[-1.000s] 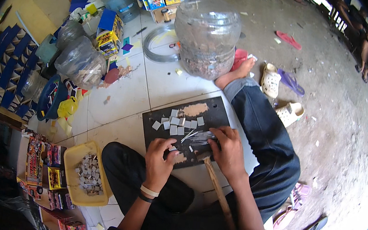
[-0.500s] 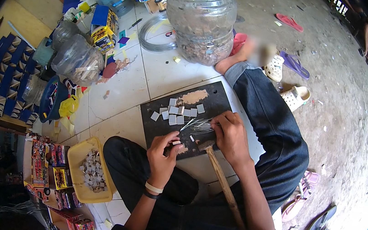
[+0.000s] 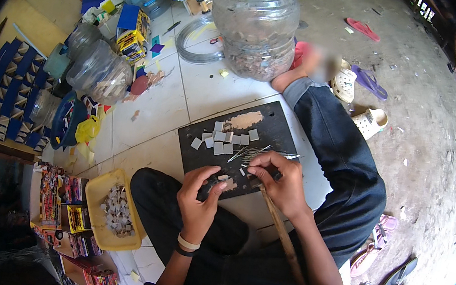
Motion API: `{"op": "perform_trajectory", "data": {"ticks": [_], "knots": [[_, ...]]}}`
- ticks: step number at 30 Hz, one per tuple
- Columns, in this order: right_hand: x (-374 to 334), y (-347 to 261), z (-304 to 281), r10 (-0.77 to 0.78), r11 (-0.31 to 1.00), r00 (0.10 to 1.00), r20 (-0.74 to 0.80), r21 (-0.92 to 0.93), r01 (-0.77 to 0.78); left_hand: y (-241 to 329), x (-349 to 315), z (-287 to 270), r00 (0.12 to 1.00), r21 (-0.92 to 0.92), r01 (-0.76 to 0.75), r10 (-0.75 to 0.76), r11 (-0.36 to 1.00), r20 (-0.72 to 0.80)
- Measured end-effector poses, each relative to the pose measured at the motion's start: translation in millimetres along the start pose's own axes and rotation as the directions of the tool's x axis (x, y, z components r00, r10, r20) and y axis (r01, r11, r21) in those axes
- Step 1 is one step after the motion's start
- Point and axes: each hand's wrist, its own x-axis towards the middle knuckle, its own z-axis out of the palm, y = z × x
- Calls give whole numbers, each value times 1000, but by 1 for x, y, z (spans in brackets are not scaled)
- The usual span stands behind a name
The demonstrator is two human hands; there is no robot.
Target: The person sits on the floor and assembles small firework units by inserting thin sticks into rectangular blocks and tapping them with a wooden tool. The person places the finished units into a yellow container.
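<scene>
Where the hammer with a long brown wooden handle (image 3: 282, 236) slants beside the right forearm, its head lies at the near edge of a flat black rectangular board (image 3: 276, 127), just below the person's right hand (image 3: 282, 188). Left of the bent left knee, a yellow rectangular plastic tray (image 3: 92, 205) holds small grey and tan pieces (image 3: 117, 210). The left hand (image 3: 196, 198) is at the board's near left, its grip apart, thumb and forefinger either side of a small pale oblong block (image 3: 223, 177); whether they touch it, I cannot tell. The right grip looks nearly together over the board; I cannot tell whether anything is pinched there. Just beyond it lie thin straight silvery wires (image 3: 255, 154) in a loose bundle, and left of them square grey-faced tiles (image 3: 219, 148), several touching. Farther off, a big clear ribbed plastic container (image 3: 253, 31), partly filled with brownish scraps (image 3: 256, 60), stands on the white tiled floor (image 3: 167, 101) beside a coil of silvery wire (image 3: 199, 57). To its right are two cream clogs (image 3: 343, 85), a purple flip-flop (image 3: 372, 84) and, farthest, a red flip-flop (image 3: 362, 29)
</scene>
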Motion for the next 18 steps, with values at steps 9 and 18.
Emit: {"op": "perform_trajectory", "data": {"ticks": [9, 18], "knots": [[-18, -15, 14, -115, 992, 987, 110, 68, 108, 25, -2, -1, 928, -540, 372, -316, 755, 197], [-15, -19, 5, -176, 984, 984, 17, 19, 175, 28, -1, -12, 936, -580, 308, -349, 754, 44]]}}
